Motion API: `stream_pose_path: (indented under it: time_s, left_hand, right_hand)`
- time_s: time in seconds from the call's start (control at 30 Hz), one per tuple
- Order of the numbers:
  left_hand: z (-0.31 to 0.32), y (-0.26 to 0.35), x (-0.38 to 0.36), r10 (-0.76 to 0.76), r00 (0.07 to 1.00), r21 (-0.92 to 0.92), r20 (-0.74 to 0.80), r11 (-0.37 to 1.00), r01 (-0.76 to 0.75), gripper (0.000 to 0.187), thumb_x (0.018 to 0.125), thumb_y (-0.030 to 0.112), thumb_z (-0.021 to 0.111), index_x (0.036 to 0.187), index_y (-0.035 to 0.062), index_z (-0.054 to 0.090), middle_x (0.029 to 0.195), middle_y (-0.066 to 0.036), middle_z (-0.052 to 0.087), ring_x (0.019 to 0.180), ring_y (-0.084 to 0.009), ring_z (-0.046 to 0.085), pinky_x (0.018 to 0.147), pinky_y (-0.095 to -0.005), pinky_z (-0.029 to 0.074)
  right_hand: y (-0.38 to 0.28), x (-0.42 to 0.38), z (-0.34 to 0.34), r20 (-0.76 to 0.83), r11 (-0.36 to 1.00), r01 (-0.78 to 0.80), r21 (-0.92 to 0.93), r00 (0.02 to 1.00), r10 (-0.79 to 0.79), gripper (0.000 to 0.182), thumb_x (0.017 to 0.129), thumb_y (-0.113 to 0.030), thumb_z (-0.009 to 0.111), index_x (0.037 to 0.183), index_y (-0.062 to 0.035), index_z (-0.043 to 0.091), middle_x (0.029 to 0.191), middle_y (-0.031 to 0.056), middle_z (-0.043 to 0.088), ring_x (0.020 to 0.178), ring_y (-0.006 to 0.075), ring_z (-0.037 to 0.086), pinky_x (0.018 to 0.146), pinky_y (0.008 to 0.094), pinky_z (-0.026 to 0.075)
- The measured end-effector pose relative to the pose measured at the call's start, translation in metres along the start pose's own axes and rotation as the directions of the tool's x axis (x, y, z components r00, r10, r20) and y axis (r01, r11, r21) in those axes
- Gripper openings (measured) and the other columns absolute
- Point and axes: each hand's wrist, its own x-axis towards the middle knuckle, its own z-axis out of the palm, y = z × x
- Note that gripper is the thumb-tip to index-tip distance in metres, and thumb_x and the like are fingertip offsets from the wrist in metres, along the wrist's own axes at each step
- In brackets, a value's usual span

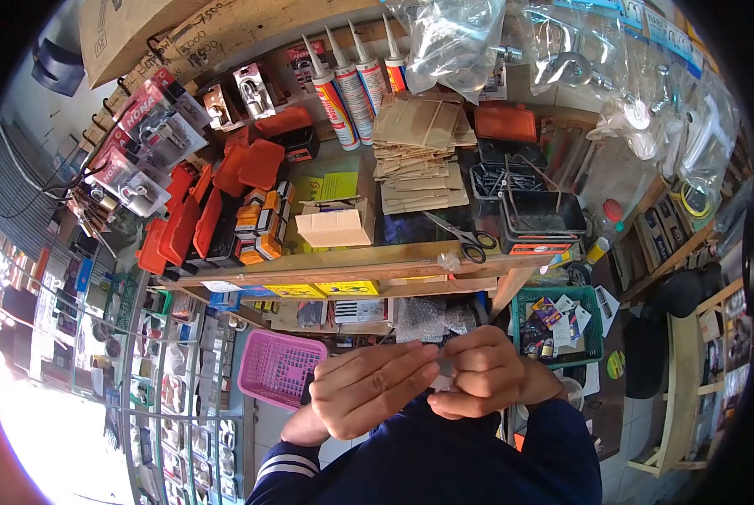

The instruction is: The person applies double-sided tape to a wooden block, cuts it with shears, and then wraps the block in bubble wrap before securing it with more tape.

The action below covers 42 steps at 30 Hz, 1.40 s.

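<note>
Shelves crowd in from every side of this hardware shop, and straight ahead runs a bare wooden shelf [326,271] carrying a thick stack of flat brown paper packets [419,139] and a pair of black-handled steel scissors [469,241]. Down in front, close to the body, comes the action: a small, pale, see-through piece [443,381], plastic by the look of it, sits between the two hands, well short of the shelf edge. Delicate stuff, this! Best played, I'd say, with light fingertip pressure, one side steadied while the other does the fine work, both wrists level and the piece turned towards the eyes.

Over to the left hand [373,389]: fingers nearly straight and laid side by side, tips right up at the piece; its thumb is hidden, so whether it grips anything I can't say. And the right hand [482,374]? Fingers curled well in, closed up, apparently pinching that piece at the tips. Beyond the left hand, a pink plastic basket [245,370]; out past the right, a green plastic crate [598,324] holding papers and small packets.
</note>
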Motion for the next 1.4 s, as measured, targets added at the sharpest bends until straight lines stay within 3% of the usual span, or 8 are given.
stream_pose_path:
  time_s: [0.5,0.7,0.8,0.9,1.0,1.07,1.17,1.4]
  left_hand:
    - [0.002,0.004,0.002,-0.033,0.999,0.018,-0.027,0.999,0.033,0.023,0.078,0.008,0.075,0.100,0.0068,0.077,0.100,-0.012,0.077,0.090,-0.0248,0.076,0.071,-0.0314,0.063]
    - [-0.001,-0.001,-0.002,-0.024,0.999,-0.024,-0.021,0.999,0.024,0.028,0.080,0.008,0.074,0.108,0.0016,0.075,0.110,-0.015,0.075,0.097,-0.0254,0.075,0.075,-0.0311,0.062]
    - [-0.004,-0.002,-0.002,-0.044,0.999,-0.010,-0.016,0.999,0.044,0.028,0.080,0.007,0.075,0.108,0.0018,0.074,0.109,-0.015,0.075,0.097,-0.0257,0.075,0.075,-0.0318,0.062]
    - [-0.003,-0.002,-0.003,-0.126,0.990,0.006,-0.069,0.992,0.127,0.030,0.079,0.006,0.075,0.108,0.0016,0.074,0.107,-0.014,0.076,0.095,-0.0254,0.075,0.075,-0.0324,0.062]
    - [0.001,-0.009,-0.009,-0.138,0.983,0.025,-0.117,0.990,0.142,0.031,0.077,0.005,0.075,0.107,0.0012,0.074,0.104,-0.013,0.076,0.094,-0.0254,0.075,0.075,-0.0329,0.062]
    - [0.004,-0.011,-0.011,-0.153,0.979,-0.007,-0.135,0.988,0.154,0.030,0.076,0.004,0.075,0.106,0.0013,0.075,0.103,-0.013,0.077,0.093,-0.0256,0.076,0.075,-0.0329,0.062]
    - [0.004,-0.010,-0.009,-0.177,0.975,-0.057,-0.133,0.984,0.171,0.031,0.074,0.002,0.076,0.105,0.0014,0.075,0.102,-0.013,0.077,0.092,-0.0257,0.076,0.075,-0.0329,0.062]
    - [0.008,-0.010,-0.009,-0.276,0.955,-0.117,-0.109,0.958,0.263,0.029,0.077,-0.003,0.078,0.105,0.0004,0.074,0.101,-0.015,0.077,0.087,-0.0255,0.077,0.074,-0.0321,0.062]
  right_hand:
    - [-0.001,0.007,0.006,-0.143,0.999,-0.031,0.038,0.989,0.036,0.018,0.068,-0.009,0.081,0.085,-0.0077,0.073,0.089,0.0018,0.059,0.073,0.0154,0.060,0.069,0.0331,0.062]
    - [0.001,0.005,0.005,-0.080,0.997,-0.031,0.065,0.996,0.037,0.016,0.072,-0.010,0.080,0.086,-0.0083,0.073,0.084,0.0012,0.056,0.073,0.0163,0.061,0.068,0.0338,0.062]
    - [0.003,0.002,0.013,-0.183,0.999,-0.032,-0.017,0.983,0.028,0.023,0.073,-0.011,0.079,0.092,-0.0164,0.068,0.086,-0.0008,0.059,0.079,0.0163,0.061,0.069,0.0326,0.061]
    - [0.004,0.018,0.002,-0.025,0.940,-0.261,0.222,0.962,0.273,0.024,0.073,-0.007,0.079,0.091,-0.0148,0.066,0.104,0.0092,0.073,0.083,0.0252,0.069,0.065,0.0356,0.059]
    - [0.007,0.028,-0.008,0.027,0.873,-0.382,0.303,0.919,0.393,0.027,0.074,-0.005,0.078,0.098,-0.0092,0.066,0.096,0.0096,0.076,0.078,0.0262,0.070,0.067,0.0358,0.059]
    - [0.014,0.030,-0.019,0.115,0.895,-0.389,0.218,0.921,0.373,0.042,0.076,-0.005,0.084,0.113,-0.0027,0.065,0.087,0.0100,0.077,0.077,0.0253,0.072,0.070,0.0342,0.059]
    - [0.017,0.032,-0.023,0.187,0.733,-0.562,0.383,0.825,0.534,0.057,0.077,-0.014,0.088,0.128,-0.0019,0.067,0.094,0.0054,0.079,0.079,0.0189,0.071,0.077,0.0320,0.056]
    - [0.023,0.035,-0.023,0.245,0.686,-0.587,0.430,0.807,0.537,0.046,0.078,-0.005,0.085,0.121,-0.0031,0.070,0.087,0.0049,0.077,0.080,0.0184,0.071,0.076,0.0328,0.056]
